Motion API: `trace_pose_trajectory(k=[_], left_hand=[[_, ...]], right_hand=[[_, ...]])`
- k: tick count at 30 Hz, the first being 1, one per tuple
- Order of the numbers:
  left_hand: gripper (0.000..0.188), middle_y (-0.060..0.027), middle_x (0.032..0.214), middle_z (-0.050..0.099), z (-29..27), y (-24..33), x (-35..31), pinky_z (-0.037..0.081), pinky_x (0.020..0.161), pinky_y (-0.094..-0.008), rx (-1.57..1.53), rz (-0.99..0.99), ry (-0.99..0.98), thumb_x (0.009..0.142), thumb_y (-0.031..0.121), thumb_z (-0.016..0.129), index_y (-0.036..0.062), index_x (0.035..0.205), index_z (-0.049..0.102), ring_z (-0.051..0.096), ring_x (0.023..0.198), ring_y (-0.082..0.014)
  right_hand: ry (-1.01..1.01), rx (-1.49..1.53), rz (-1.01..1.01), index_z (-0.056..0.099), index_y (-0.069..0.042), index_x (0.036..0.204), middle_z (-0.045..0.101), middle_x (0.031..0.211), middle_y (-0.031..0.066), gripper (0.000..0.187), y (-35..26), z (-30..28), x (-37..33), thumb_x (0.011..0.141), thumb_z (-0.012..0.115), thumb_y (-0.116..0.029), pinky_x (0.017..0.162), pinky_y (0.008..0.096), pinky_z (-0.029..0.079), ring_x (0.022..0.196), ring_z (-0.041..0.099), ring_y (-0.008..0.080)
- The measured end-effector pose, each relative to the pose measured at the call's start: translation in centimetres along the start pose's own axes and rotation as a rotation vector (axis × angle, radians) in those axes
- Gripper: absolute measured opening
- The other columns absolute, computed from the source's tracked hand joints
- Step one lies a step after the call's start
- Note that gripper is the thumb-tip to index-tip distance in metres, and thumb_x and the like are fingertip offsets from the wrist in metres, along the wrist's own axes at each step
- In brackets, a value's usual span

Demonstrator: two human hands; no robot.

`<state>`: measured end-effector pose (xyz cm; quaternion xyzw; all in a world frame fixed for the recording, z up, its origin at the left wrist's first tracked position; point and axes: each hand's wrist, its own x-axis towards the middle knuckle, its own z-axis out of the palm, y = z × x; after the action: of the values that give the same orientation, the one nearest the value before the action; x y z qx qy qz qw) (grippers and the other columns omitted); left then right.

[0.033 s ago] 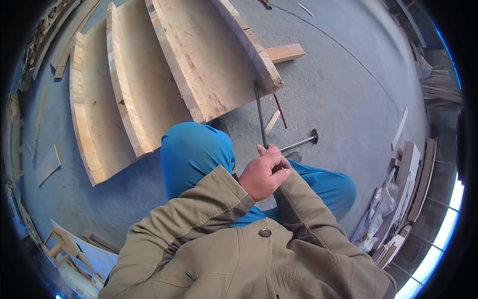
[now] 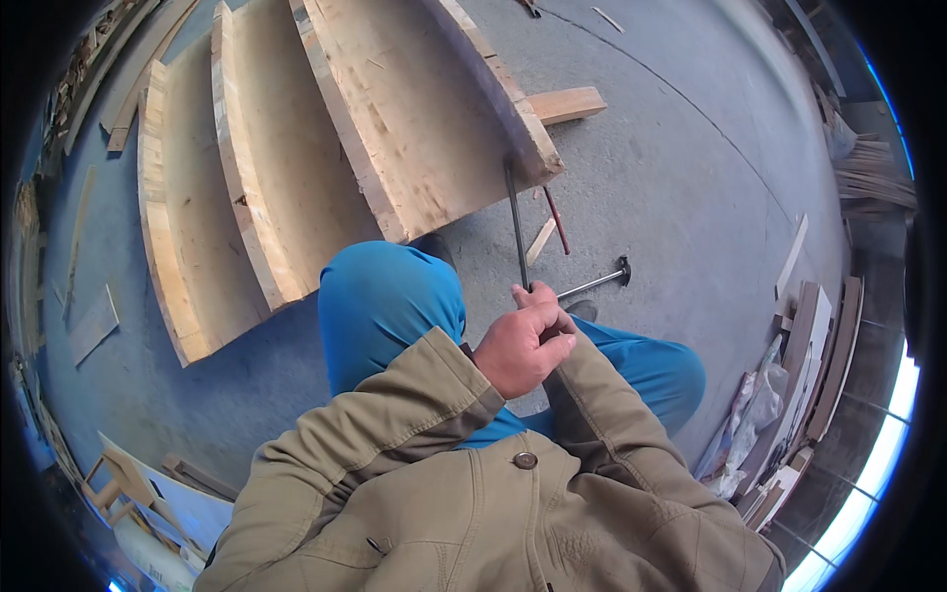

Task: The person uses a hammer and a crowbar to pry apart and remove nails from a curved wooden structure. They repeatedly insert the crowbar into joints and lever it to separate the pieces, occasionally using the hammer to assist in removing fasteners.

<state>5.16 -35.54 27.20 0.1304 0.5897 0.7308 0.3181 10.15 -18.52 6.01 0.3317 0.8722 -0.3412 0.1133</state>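
My left hand [image 2: 518,350] is closed and lies across the end of my right sleeve, over my right hand. The left hand hides most of the right one; only a few fingertips show at the far side, and I cannot tell whose they are. A dark metal rod [image 2: 518,227] runs from these fingertips to the near right corner of a big curved wooden form [image 2: 424,109]. Just right of the hands is a hammer [image 2: 623,271] with a shiny shaft and black head. Where the shaft's near end goes is hidden behind the hands.
A thin red bar [image 2: 556,219] and a wood offcut [image 2: 541,240] lie by the form's corner. One timber block [image 2: 567,105] sticks out from under it. Boards and clear plastic [image 2: 760,409] are piled at the right; long planks [image 2: 138,84] lie far left.
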Motion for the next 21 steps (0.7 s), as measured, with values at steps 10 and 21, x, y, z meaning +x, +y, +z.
trace_pose_trajectory(k=[10, 21], left_hand=[[0.017, -0.0006, 0.083, 0.063, -1.8, 1.0, 1.0, 0.047, 0.066, -0.0249, -0.069, -0.164, -0.026, 0.093, 0.012, 0.066, 0.0005, 0.105, 0.065, 0.055, 0.076, -0.0064], [0.015, 0.0008, 0.086, 0.062, -2.3, -0.7, 3.2, 0.046, 0.069, -0.0232, -0.129, -0.436, 0.047, 0.093, 0.009, 0.065, -0.0002, 0.105, 0.065, 0.054, 0.077, -0.0047]], right_hand=[[-0.162, 0.133, 0.177, 0.065, 0.007, 0.094, 0.067, 0.089, 0.0287, 0.038, -8.4, -0.6, 7.1, 0.088, 0.069, -0.03, 0.081, 0.0466, 0.051, 0.09, 0.067, 0.0428], [-0.023, 0.058, 0.167, 0.064, 0.002, 0.094, 0.067, 0.091, 0.0293, 0.032, -6.1, 2.3, 6.4, 0.088, 0.067, -0.03, 0.081, 0.0519, 0.05, 0.091, 0.065, 0.0478]])
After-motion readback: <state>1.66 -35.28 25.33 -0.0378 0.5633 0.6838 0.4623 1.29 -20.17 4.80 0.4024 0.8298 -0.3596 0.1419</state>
